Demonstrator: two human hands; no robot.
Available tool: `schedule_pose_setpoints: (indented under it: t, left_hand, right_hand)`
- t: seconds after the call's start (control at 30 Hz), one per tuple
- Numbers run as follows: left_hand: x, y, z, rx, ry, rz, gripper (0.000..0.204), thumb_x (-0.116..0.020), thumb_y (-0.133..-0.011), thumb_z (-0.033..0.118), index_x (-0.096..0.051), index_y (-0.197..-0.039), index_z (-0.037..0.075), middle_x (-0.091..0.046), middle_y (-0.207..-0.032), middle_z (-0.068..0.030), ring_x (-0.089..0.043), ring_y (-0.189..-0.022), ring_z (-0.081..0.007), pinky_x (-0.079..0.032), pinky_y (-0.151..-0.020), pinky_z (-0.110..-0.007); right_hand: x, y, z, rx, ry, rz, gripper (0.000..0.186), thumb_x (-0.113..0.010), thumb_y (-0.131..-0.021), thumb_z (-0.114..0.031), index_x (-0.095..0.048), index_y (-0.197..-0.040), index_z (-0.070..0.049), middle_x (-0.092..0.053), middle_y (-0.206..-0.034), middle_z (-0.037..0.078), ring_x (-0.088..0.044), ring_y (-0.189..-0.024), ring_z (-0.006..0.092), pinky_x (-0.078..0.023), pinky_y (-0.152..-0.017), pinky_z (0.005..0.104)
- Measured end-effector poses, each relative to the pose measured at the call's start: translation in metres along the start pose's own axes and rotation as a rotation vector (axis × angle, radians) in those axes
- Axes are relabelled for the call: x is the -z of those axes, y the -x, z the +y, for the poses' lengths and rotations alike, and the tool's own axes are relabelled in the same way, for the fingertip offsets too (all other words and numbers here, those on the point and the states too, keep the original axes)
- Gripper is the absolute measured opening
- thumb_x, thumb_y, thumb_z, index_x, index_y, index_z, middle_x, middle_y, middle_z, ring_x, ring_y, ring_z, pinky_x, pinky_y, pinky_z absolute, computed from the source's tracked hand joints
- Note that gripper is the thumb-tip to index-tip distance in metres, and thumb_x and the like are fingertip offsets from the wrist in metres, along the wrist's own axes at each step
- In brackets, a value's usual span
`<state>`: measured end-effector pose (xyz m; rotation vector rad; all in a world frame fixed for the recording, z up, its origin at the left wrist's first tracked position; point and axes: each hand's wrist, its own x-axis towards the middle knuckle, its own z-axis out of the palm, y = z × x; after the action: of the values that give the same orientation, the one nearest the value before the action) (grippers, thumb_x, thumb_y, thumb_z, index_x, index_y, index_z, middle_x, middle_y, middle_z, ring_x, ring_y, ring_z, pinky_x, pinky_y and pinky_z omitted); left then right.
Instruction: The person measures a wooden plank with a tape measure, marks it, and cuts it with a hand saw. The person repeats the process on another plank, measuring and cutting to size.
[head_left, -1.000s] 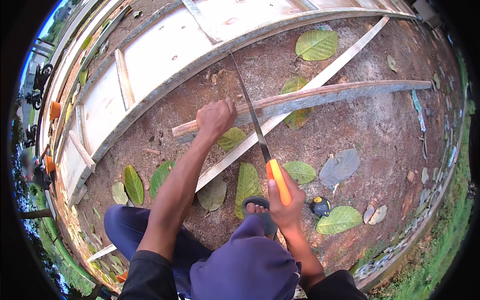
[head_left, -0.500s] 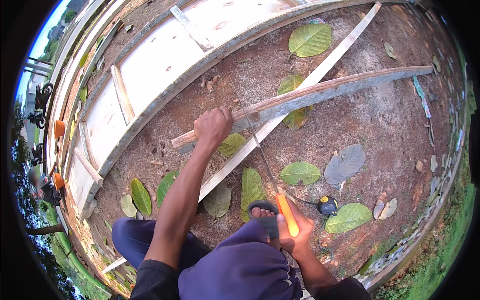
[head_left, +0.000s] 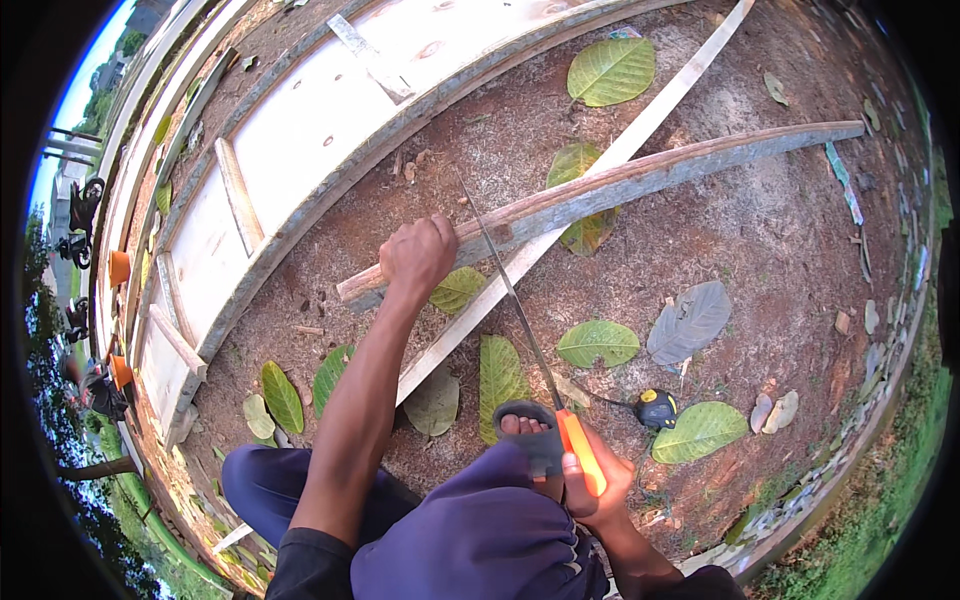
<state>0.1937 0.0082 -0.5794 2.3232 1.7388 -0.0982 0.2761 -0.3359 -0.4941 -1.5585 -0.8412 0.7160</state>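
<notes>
My left hand (head_left: 418, 255) presses down on a long rough wooden pole (head_left: 640, 178) that lies across a pale flat slat (head_left: 560, 235) on the dirt. My right hand (head_left: 595, 485) grips the orange handle of a hand saw (head_left: 515, 300). The saw's thin blade reaches up to the pole just right of my left hand and crosses it there. My sandalled foot (head_left: 525, 432) rests on the ground beside the saw handle.
A large white wooden panel frame (head_left: 300, 130) lies along the upper left. Big green leaves (head_left: 610, 70) are scattered on the dirt. A small black and yellow tape measure (head_left: 655, 408) sits right of my right hand. Grass borders the right edge.
My right hand has drawn the saw back toward me, so the handle sits lower and closer to my knee. My left hand stays on the pole.
</notes>
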Motion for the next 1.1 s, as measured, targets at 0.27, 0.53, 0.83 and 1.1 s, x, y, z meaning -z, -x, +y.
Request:
schedule_pose_setpoints:
  t: [0.27,0.53,0.83,1.1]
  left_hand:
    - [-0.006,0.000,0.004,-0.203,-0.062,0.087,0.056,-0.039,-0.099,0.034,-0.076,-0.080,-0.004,-0.072,-0.086,-0.0318,-0.074,-0.082,-0.0459,-0.058,-0.080,-0.056]
    - [-0.007,0.003,-0.004,0.009,0.000,-0.014,0.057,-0.039,-0.099,0.036,-0.078,-0.087,-0.003,-0.073,-0.087,-0.0315,-0.074,-0.083,-0.0472,-0.057,-0.082,-0.057]
    - [-0.006,0.007,-0.001,-0.053,-0.018,-0.044,0.057,-0.039,-0.098,0.036,-0.077,-0.084,-0.004,-0.073,-0.088,-0.0312,-0.073,-0.082,-0.0461,-0.057,-0.082,-0.054]
    - [-0.016,0.008,-0.004,-0.075,-0.014,-0.009,0.057,-0.040,-0.098,0.036,-0.076,-0.083,-0.005,-0.072,-0.087,-0.0322,-0.073,-0.080,-0.0454,-0.057,-0.079,-0.055]
  right_hand:
    - [-0.090,-0.154,0.016,-0.018,0.024,0.087,0.038,-0.068,-0.097,-0.013,-0.065,-0.130,0.006,-0.074,-0.085,0.017,-0.070,-0.072,0.0193,-0.055,-0.066,0.0348]
    - [-0.011,-0.013,0.013,0.021,0.081,-0.007,0.041,-0.062,-0.096,-0.010,-0.063,-0.132,0.010,-0.075,-0.086,0.019,-0.076,-0.077,0.0204,-0.060,-0.070,0.0348]
    - [-0.071,-0.098,0.044,0.094,0.054,0.106,0.040,-0.066,-0.096,-0.016,-0.065,-0.131,0.004,-0.074,-0.089,0.022,-0.074,-0.069,0.0279,-0.057,-0.063,0.0376]
    - [-0.056,-0.088,0.025,-0.037,0.038,0.065,0.037,-0.065,-0.096,-0.012,-0.067,-0.129,0.006,-0.076,-0.094,0.019,-0.074,-0.076,0.0227,-0.059,-0.071,0.0353]
